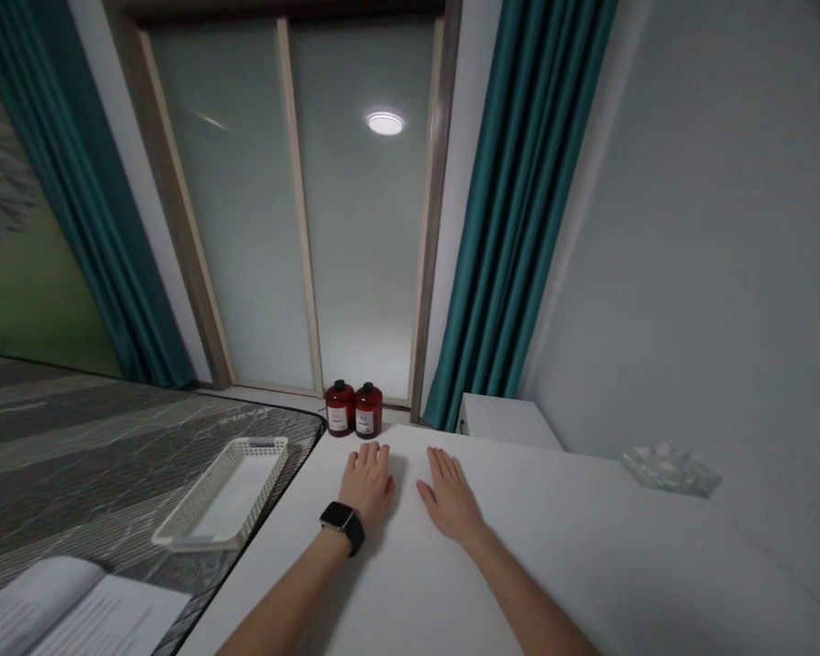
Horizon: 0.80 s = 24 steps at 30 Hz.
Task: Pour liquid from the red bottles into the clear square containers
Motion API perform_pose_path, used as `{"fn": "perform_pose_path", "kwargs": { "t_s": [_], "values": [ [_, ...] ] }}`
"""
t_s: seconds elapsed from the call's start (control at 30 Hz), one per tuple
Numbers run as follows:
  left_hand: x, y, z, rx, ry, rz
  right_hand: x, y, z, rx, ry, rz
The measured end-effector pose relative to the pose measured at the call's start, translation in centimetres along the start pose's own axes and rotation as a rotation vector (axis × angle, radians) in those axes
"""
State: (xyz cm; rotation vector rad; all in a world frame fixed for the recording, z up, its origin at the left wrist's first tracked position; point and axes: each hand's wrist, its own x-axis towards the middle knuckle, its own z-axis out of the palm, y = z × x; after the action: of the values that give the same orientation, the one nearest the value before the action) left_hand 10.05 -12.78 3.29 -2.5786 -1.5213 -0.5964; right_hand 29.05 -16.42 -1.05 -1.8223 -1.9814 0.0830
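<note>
Resting flat, fingers released: both hands, left hand (367,481), right hand (451,499), on white table (588,547); near empty basket (227,493), two red bottles (353,409).

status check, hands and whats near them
Left hand, right hand flat on white table, empty. Two red bottles just beyond fingertips. Nothing between.

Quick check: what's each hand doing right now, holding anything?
Left hand: open, flat on the white table, holding nothing.
Right hand: open, flat on the table, holding nothing.
</note>
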Motion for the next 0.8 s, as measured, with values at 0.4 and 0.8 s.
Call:
{"fn": "perform_pose_path", "kwargs": {
  "t_s": [0.4, 0.8],
  "values": [
    [-1.9, 8.1, 0.4, -0.192, -0.098, 0.200, -8.0, 4.1, -3.3, 0.005, 0.023, 0.020],
    [-3.3, 6.3, 0.1, -0.443, -0.136, 0.260, -8.8, 6.8, -3.3, 0.522, 0.435, 0.254]
  ]
}}
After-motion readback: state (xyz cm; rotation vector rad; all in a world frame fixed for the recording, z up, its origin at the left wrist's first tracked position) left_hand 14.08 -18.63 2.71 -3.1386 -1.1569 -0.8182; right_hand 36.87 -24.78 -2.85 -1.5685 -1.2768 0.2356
